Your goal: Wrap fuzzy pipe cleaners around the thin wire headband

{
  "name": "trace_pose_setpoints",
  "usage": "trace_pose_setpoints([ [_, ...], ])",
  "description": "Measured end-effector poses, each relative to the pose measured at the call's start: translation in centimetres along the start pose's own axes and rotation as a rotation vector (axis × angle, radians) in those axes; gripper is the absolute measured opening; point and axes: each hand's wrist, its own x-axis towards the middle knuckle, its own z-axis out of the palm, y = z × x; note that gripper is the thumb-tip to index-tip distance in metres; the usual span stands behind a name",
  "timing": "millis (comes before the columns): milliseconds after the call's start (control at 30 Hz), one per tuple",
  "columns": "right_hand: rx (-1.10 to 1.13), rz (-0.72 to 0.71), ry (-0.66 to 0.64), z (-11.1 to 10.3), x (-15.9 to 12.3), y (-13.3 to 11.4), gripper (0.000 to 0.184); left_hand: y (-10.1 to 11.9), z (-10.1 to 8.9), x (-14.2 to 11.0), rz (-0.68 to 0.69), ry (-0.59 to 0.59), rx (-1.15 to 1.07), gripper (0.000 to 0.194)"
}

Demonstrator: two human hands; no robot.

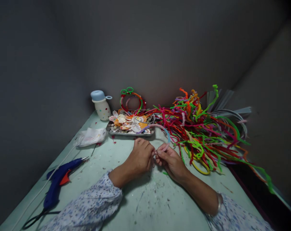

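Note:
A thin curved headband (169,136) wrapped in fuzzy pastel pipe cleaner, lilac, pink and light blue, arches above my two hands. My right hand (171,162) is closed in a pinch around its right end. Fingertips of my left hand (142,154) meet the right ones at that same end, where a small pale pink bit shows between them. The left fingers are curled, and the back of the hand hides most of what they grip. The band's other end passes behind the left hand, near the tray.
Behind my hands stands a metal tray (129,134) of shells and flower shapes, with finished-looking fuzzy hoops (121,102) behind. Colourful pipe cleaners (195,128) pile up at right. A blue glue gun (55,189), a plastic bag (91,137) and a dotted bottle (102,109) are at left.

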Motion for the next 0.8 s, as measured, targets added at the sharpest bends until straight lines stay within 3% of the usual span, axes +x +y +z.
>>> trace_pose_setpoints([
  [300, 0.069, 0.038, 0.023, 0.05, -0.08, -0.61, 0.023, -0.35, -0.60, 0.11, 0.042, 0.024, -0.062, 0.022],
  [667, 0.175, 0.097, -0.002, -0.12, -0.06, -0.59, 0.019, -0.52, 0.23, 0.10, 0.073, 0.220, 0.011, 0.013],
  [800, 0.207, 0.112, 0.004, -0.22, -0.03, -0.56, 0.017, -0.65, 0.21, 0.02, 0.094, 0.226, 0.007, 0.013],
])
